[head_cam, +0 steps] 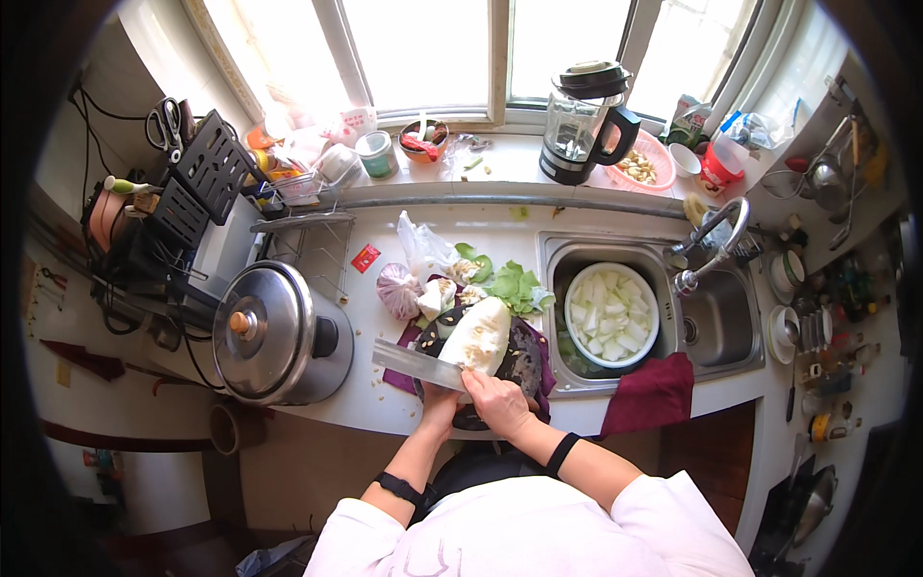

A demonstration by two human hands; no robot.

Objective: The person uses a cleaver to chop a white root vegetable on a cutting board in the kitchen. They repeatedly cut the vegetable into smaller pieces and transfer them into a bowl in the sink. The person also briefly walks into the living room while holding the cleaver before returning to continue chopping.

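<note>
My right hand (497,405) grips the near end of a cleaver (417,363), whose broad metal blade points left. Just beyond the blade, a pale piece of melon (477,335), probably winter melon, shows soft pulp on its upper face. My left hand (437,410) reaches in under the blade at the melon's near end; its fingers are hidden, so its hold is unclear. Beneath the melon is a dark, seed-strewn board (525,357), lying on a burgundy cloth (399,380). Pulp scraps (437,297) and green peelings (513,287) lie beyond it.
Right of the board, a white bowl of cut melon chunks (611,314) stands in the steel sink (667,339). Another burgundy cloth (649,393) hangs over the counter edge. A lidded steel pot (277,332) stands left. On the windowsill are a blender (577,130) and a pink basket (667,155).
</note>
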